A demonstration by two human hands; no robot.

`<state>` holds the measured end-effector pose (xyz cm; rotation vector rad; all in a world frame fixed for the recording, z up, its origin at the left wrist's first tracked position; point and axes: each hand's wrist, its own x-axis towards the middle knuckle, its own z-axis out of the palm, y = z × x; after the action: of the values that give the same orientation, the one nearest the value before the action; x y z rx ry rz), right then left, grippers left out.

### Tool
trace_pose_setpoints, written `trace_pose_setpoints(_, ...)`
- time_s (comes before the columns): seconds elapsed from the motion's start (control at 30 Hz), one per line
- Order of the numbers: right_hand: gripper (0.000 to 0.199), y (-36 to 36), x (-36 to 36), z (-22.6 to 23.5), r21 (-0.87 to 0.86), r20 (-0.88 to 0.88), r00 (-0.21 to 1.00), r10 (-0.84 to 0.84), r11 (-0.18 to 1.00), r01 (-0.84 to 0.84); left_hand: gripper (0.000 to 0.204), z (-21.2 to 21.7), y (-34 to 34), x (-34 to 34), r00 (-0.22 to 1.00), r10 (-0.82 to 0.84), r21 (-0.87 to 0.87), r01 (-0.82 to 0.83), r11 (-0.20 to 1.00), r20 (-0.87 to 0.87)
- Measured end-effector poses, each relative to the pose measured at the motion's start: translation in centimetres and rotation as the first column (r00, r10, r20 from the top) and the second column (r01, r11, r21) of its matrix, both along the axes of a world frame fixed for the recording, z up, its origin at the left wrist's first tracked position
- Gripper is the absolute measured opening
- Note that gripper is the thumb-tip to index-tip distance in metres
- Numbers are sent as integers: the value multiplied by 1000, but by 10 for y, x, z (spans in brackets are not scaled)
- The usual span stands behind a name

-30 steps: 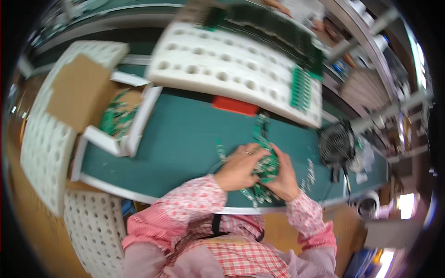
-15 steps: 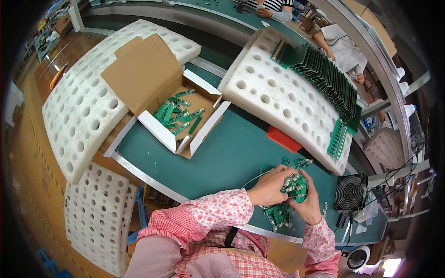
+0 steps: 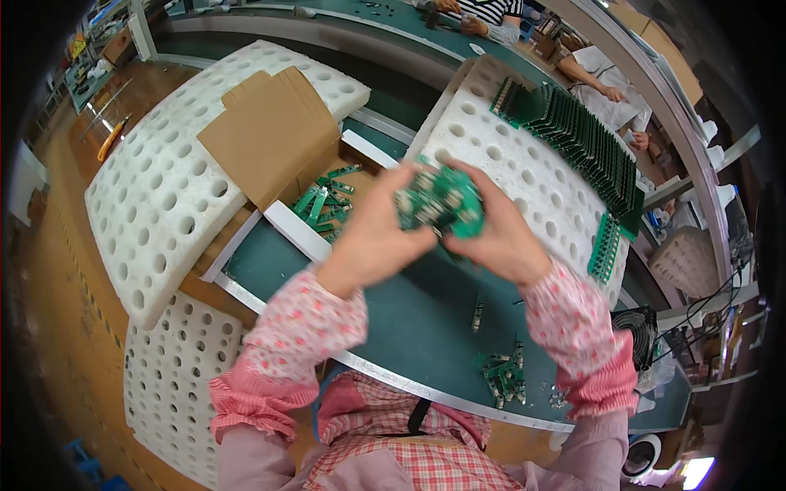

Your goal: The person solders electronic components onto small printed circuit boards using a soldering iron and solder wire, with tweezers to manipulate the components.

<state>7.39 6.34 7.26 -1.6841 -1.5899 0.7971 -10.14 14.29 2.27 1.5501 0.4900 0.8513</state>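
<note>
1. The left hand [image 3: 378, 233] and the right hand [image 3: 501, 237] were raised together above the green work mat [image 3: 393, 311], and between them they gripped a small bundle of green circuit boards [image 3: 438, 204]. The fingers of both hands curled round the bundle from either side, seemingly to keep the loose boards squared up as one stack.

2. Below the right wrist, near the mat's front edge, lay a small heap of green board offcuts [image 3: 503, 376], and a single narrow strip [image 3: 477, 315] lay just above it. They looked like broken-off pieces left where they fell.

3. Just left of the left hand sat an open cardboard box [image 3: 278, 147] with its flap folded back, and more green board strips [image 3: 323, 204] lay loose inside. That put the supply within an easy reach.

4. Beyond the fingertips of both hands stood a white foam tray with round holes [image 3: 524, 176]. Rows of green boards [image 3: 581, 143] stood on edge along its far side, likely slotted upright to keep them apart.

5. Further left of the left hand, a second perforated foam sheet [image 3: 155, 213] arched beside the box.

6. Farthest off, beyond the tray, another person's arms [image 3: 602, 86] rested at a neighbouring bench.
</note>
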Motion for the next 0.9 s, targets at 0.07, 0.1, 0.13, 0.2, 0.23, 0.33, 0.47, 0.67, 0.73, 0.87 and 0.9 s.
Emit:
trace_pose_setpoints(0.07,81,44,-10,-11,112,131,989,71,990,-86,51,6,29,-22,993,-28,-145,45,988,118)
trace_pose_setpoints(0.1,81,62,-22,-9,61,98,991,90,993,-96,56,3,44,-35,995,-20,-134,33,990,95)
trace_pose_setpoints(0.13,81,83,-28,-18,6,80,990,115,993,-116,60,-6,58,-45,997,-13,-122,21,992,71)
trace_pose_setpoints(0.2,81,110,-39,-43,-33,55,989,141,990,-139,60,-18,71,-59,998,23,-174,-14,985,53)
trace_pose_setpoints(0.23,83,119,-46,-52,-99,148,975,168,983,-154,53,-27,74,-62,996,89,-175,-93,980,-26)
trace_pose_setpoints(0.33,88,120,-55,-65,-168,294,939,177,977,-132,49,-34,70,-65,977,151,-192,-179,965,-152)
trace_pose_setpoints(0.47,93,107,-42,-71,-59,296,937,183,983,-174,53,-34,61,-58,972,176,-214,-207,955,-159)
trace_pose_setpoints(0.67,69,103,-31,-58,33,86,993,77,996,-80,45,-46,66,-45,846,445,129,-427,895,-294)
trace_pose_setpoints(0.73,63,102,-33,-66,132,54,987,152,979,-158,42,-51,59,-45,819,493,219,-444,869,-293)
trace_pose_setpoints(0.87,61,64,-48,-67,338,540,842,15,912,-233,36,-41,37,-65,746,626,645,-367,671,-226)
trace_pose_setpoints(0.9,59,58,-50,-66,330,663,748,-37,911,-247,33,-36,32,-72,747,606,675,-298,674,-275)
